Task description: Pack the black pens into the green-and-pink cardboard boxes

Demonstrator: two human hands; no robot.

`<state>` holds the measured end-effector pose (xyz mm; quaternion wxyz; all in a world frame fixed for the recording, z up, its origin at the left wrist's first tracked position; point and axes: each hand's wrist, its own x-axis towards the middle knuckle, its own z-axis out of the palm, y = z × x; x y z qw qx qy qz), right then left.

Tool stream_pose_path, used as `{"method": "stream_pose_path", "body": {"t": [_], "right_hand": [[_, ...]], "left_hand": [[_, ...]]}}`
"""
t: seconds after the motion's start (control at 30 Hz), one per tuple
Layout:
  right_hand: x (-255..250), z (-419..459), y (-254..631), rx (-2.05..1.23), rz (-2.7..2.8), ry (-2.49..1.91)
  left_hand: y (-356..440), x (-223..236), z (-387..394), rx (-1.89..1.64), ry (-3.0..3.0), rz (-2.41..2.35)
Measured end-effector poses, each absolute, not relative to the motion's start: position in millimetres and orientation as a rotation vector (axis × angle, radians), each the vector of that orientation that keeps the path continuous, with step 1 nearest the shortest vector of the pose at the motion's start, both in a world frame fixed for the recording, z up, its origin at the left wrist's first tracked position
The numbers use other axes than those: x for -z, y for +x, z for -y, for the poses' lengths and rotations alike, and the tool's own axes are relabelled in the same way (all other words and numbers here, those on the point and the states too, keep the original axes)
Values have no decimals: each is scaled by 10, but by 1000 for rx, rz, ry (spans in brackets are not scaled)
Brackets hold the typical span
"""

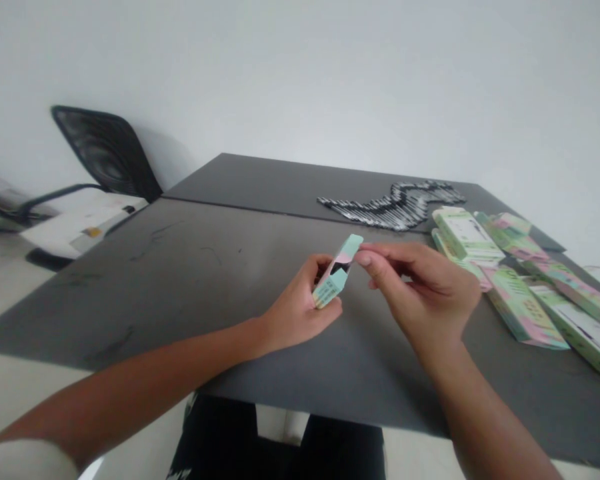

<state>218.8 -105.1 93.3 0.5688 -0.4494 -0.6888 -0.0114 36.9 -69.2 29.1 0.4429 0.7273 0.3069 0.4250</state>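
Here we are at a dark grey **surface** (180,280), two sections butted together, with a black mesh **chair** (105,150) off beyond its far left corner. Along the far side runs a wavy **row of black-and-white items** (393,205), too small and blurred to call from here. Over on the right, a loose heap of mint-and-pink **flat boxes** (523,308) spills toward the edge, partly cut off by the frame.

And the action's in the middle! The **left hand** (297,303) has a firm grip on a slim mint-and-pink **box** (336,272), held up on edge above the surface, fingers wrapped behind it and thumb out of sight. The **right hand** (420,287) comes in from the side with a narrow grip, thumb and forefinger drawn close right at the box's upper end. Touching it? Hard to say from this angle, and nothing can be seen pinched between them.

For a clean handling job, keep the pressure on the box's edges, not its thin faces, so the card doesn't crease. There's a dark patch on the box's face, partly blocked by the fingers, and I can't make out whether it's an opening or print.
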Motion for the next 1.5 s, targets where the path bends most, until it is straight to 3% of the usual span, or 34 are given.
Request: {"method": "stream_pose_path", "body": {"t": [0.37,0.73,1.03,1.5], "right_hand": [[-869,926,2235,92,1681,-927],[-595,399,2909,215,1301,-1343],[-168,145,3209,132,1491,-1618],[-92,19,3164,191,1716,-1694]], "left_hand": [[378,-280,640,-1012,1555,-720],[345,-184,318,-1229,1154,-763],[336,-80,230,-1257,1093,-780],[348,-130,254,-1264,1091,-796]]}}
